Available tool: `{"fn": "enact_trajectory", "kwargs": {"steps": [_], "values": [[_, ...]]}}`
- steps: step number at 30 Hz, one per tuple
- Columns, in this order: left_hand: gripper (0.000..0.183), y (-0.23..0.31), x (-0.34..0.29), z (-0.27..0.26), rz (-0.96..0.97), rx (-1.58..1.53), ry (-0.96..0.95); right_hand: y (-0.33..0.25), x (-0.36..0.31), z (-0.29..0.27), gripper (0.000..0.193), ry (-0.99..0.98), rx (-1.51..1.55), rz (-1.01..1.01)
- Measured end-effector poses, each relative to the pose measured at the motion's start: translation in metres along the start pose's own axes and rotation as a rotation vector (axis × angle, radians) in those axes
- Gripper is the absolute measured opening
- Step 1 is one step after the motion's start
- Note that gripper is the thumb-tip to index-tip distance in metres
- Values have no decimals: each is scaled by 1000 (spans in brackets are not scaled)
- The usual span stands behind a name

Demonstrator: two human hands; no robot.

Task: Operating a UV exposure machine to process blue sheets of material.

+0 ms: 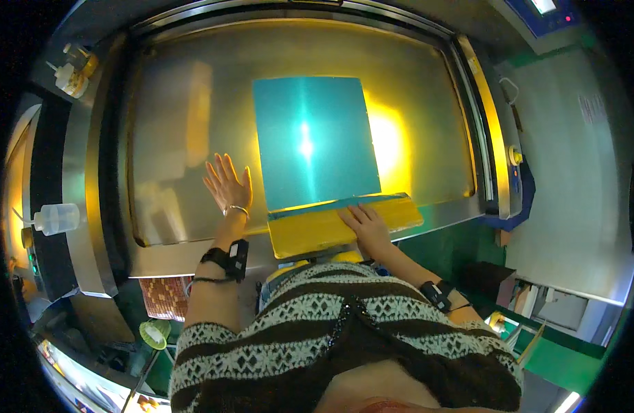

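The blue-green sheet (pixel 330 141) lies flat on the shiny metal table (pixel 427 82), to the right of the left hand (pixel 227 186) and past the right hand (pixel 368 228). The yellow board (pixel 313 234) is between the sheet and the person's tummy. The right hand's fingers lie on the board; I can't tell if they grip it. The left hand's fingers spread wide, holding nothing. A clear bottle (pixel 57 219) is far left.

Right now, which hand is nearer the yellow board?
Right: the right hand lies on the yellow board; the left hand is apart from it, up and left.
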State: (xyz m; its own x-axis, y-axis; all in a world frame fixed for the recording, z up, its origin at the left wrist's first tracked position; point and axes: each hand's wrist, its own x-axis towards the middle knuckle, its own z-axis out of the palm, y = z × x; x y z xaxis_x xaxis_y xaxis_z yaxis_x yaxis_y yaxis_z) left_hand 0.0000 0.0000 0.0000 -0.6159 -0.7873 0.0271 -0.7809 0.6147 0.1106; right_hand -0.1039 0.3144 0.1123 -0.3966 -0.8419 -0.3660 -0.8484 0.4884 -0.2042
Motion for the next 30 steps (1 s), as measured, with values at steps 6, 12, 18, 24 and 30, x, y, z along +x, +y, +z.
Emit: {"fn": "enact_trajectory", "kwargs": {"steps": [6,12,18,24,30], "values": [[63,4,-23,-13,6,-43,14,39,72,-16,60,104,-152,-90],[63,7,-17,-21,-47,-46,-96,112,259,-97,53,83,-20,-78],[65,4,-12,-18,-23,-2,-78,110,349,-125,54,234,-101,-119],[77,12,-13,-56,-72,-529,230,64,296,-104,51,-96,-111,-188],[50,42,-44,-102,348,-59,-241,-32,209,-45,31,-486,-78,-616]]}}
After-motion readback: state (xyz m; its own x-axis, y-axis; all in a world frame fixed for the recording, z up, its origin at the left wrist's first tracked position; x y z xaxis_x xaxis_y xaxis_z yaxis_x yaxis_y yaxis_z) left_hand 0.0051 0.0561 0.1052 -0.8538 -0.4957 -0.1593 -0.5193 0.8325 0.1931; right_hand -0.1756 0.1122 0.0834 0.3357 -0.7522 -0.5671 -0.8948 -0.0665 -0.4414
